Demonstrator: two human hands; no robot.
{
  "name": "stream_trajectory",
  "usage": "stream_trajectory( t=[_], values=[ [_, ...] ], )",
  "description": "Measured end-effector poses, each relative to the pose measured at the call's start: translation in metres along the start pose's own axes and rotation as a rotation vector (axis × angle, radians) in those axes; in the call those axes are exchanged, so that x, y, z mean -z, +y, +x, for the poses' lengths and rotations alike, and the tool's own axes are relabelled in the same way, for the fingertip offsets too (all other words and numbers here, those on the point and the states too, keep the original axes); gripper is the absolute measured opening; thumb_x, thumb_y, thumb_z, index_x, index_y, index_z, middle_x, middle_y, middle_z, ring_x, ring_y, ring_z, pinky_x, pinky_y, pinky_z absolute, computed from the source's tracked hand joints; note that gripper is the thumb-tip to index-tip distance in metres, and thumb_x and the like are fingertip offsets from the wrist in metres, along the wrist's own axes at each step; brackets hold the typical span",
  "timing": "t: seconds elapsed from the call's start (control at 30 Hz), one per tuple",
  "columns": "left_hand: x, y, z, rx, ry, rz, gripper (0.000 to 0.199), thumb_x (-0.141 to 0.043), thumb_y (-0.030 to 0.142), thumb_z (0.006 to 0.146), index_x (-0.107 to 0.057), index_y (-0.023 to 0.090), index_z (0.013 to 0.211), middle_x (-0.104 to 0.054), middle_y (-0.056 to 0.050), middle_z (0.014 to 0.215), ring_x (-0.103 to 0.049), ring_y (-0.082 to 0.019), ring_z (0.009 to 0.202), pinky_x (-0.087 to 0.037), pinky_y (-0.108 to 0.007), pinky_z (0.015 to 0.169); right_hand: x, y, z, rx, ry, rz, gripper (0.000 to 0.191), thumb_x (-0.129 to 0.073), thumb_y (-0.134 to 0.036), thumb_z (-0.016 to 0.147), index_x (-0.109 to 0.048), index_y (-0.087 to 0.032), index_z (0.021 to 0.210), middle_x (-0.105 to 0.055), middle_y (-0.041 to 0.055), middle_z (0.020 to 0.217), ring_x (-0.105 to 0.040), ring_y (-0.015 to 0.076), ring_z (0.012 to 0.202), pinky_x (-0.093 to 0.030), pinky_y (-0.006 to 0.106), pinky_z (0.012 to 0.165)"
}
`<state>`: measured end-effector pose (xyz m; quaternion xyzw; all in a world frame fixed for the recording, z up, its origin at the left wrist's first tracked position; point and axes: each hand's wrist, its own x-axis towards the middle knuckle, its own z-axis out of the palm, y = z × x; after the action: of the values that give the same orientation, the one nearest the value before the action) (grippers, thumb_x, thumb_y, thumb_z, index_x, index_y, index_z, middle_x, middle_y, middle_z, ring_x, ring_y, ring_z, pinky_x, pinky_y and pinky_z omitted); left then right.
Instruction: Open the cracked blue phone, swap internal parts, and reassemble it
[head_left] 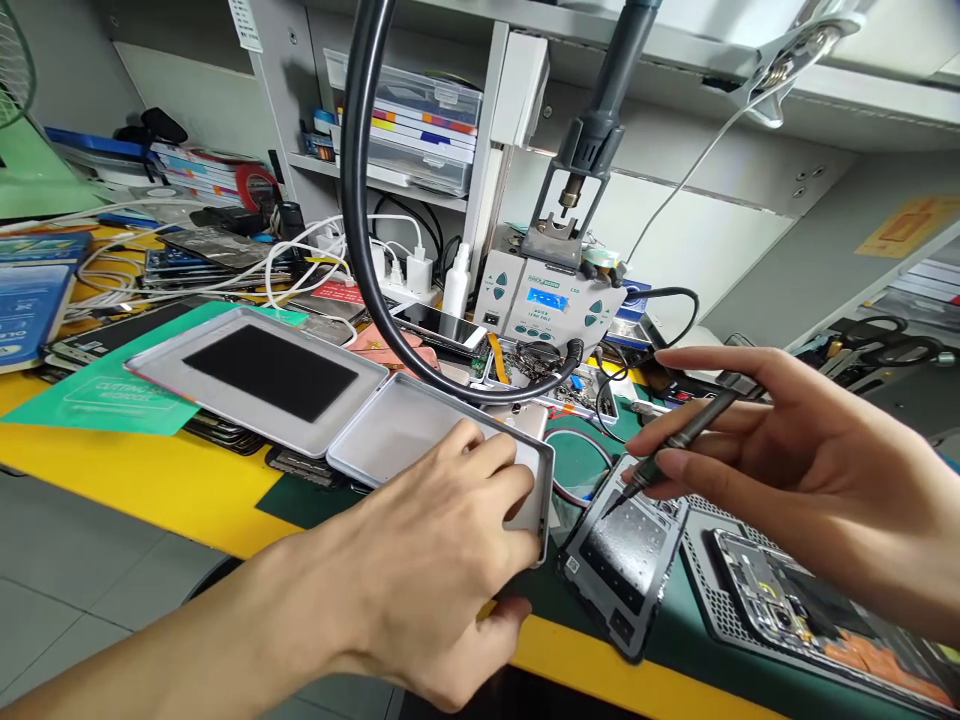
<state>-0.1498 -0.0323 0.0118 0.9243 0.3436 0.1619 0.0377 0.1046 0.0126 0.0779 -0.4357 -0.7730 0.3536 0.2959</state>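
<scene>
An open hinged case lies at the centre left, its lid [167,366] with a black pad inside and its shallow tray [382,430] beside it. Over the tray's right end is my left hand [457,530], fingers curled; what its fingertips hold, if anything, is hidden. My right hand [795,450] grips a dark screwdriver [690,432] between thumb and fingers, tip pointing down and left. Below that tip lies a phone part [626,550], dark and glossy, on the green mat. An opened phone [787,600] rests on a perforated grey plate [712,605] at the lower right.
Behind the hands stands a soldering station [547,300], with a thick black hose [356,190] looping down in front. Small metal parts fill a tray [611,405]. A green sheet [112,400], white cables [277,265] and stacked phones occupy the left. Scissors [892,345] are at the far right.
</scene>
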Motion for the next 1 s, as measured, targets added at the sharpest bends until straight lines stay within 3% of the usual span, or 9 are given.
stream_trajectory(
  t=[0.17,0.43,0.77,1.0],
  values=[
    [0.006,-0.005,0.003,0.021,-0.032,0.008,0.019,-0.065,0.038,0.081,-0.071,0.021,0.087,-0.055,-0.006,0.088,-0.05,-0.027,0.094,-0.039,-0.043,0.086,0.004,0.006,-0.003,0.016,0.012,0.005,0.055,-0.075,-0.041,0.092,-0.048,-0.032,0.139,-0.072,0.0087,0.097,-0.074,0.0208,0.076,-0.065,0.019,0.065],
    [0.011,-0.013,0.011,-0.07,-0.057,0.072,0.032,-0.066,0.047,0.078,-0.075,0.023,0.097,-0.056,-0.008,0.086,-0.052,-0.03,0.095,-0.039,-0.044,0.084,0.003,0.004,-0.006,-0.033,0.057,0.002,0.056,-0.077,-0.042,0.089,-0.05,-0.033,0.137,-0.072,0.0089,0.1,-0.074,0.0227,0.078,-0.066,0.024,0.068],
    [0.01,-0.02,0.019,-0.212,-0.082,0.211,0.032,-0.066,0.048,0.075,-0.075,0.023,0.093,-0.058,-0.007,0.076,-0.05,-0.027,0.078,-0.036,-0.043,0.072,0.002,0.002,-0.009,-0.055,0.088,0.019,0.057,-0.079,-0.044,0.087,-0.051,-0.032,0.135,-0.071,0.0093,0.098,-0.074,0.0235,0.077,-0.067,0.025,0.066],
    [0.002,-0.021,0.029,-0.292,-0.129,0.233,0.021,-0.062,0.035,0.079,-0.073,0.022,0.091,-0.063,-0.007,0.077,-0.055,-0.026,0.074,-0.04,-0.046,0.074,0.003,0.004,-0.007,0.02,0.019,0.015,0.053,-0.075,-0.039,0.092,-0.048,-0.034,0.138,-0.072,0.0085,0.099,-0.074,0.0206,0.078,-0.065,0.02,0.067]
  ],
)
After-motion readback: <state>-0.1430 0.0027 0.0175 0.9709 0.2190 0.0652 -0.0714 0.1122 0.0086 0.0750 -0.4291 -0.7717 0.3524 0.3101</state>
